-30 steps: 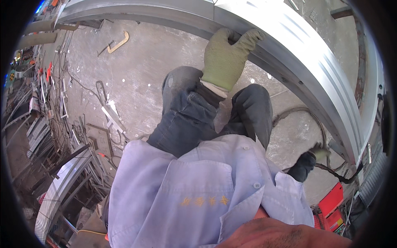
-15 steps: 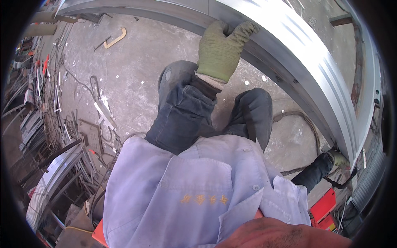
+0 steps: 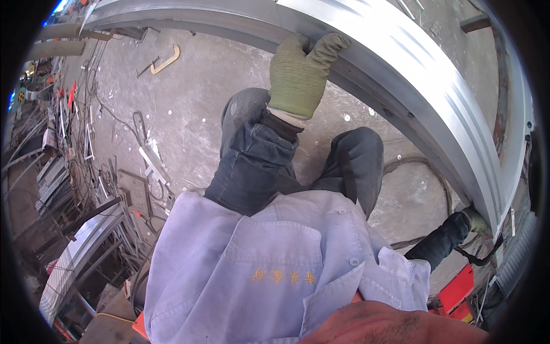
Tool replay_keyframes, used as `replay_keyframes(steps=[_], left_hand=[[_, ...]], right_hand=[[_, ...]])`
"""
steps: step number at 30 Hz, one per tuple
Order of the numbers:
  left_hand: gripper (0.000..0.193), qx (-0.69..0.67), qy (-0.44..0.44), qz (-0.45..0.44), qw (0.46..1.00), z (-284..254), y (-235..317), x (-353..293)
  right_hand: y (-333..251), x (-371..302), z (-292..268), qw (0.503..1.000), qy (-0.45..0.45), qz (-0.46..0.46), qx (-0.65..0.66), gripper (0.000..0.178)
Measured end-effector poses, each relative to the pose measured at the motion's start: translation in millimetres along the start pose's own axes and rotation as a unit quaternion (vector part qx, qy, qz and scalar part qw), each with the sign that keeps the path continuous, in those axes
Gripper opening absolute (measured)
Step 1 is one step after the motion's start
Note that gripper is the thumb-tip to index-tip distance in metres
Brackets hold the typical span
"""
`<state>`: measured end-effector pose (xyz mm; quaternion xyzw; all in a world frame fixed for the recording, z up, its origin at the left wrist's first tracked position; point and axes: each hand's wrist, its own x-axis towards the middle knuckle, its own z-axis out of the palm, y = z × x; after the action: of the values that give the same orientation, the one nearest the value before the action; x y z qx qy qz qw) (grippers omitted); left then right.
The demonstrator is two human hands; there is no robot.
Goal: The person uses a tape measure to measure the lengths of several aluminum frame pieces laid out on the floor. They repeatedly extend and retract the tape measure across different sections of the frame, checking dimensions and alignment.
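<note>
A long silvery metal beam with a ribbed face arcs across the far side and down the right. My left hand, in a green work glove, grips its near edge, thumb to the right and the other fingertips out of sight. Far to the right, my right hand in a similar glove is against the beam's near right end. Its fingers are hidden there. Both forearms wear dark sleeve covers, the left one reaching past my bent knee. A dark strap hangs near the right wrist.
A yellowish C-shaped clamp lies on the concrete floor. Scrap metal, rods and cables crowd the left. A dark hose curves beneath the beam. At lower right are a red object and corrugated metal.
My left hand and the seam in the beam have shifted slightly left against the floor. The right hand keeps its place at the beam's end. The view has turned a little.
</note>
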<state>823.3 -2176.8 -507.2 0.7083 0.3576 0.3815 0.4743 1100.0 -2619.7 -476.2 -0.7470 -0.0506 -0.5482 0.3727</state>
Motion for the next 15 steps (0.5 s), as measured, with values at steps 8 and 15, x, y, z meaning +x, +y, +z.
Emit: replay_keyframes(steps=[8, 15], left_hand=[[0.074, 0.006, 0.027, -0.024, 0.999, 0.5, 9.3, -1.3], [0.075, 0.024, 0.021, -0.053, 0.998, 1.6, 7.5, -1.2]], right_hand=[[-5.0, 5.7, -1.4, 1.000, 0.014, -0.010, 0.009, 0.069], [-3.2, 6.6, -7.4, 1.000, 0.024, -0.011, 0.007, 0.068]])
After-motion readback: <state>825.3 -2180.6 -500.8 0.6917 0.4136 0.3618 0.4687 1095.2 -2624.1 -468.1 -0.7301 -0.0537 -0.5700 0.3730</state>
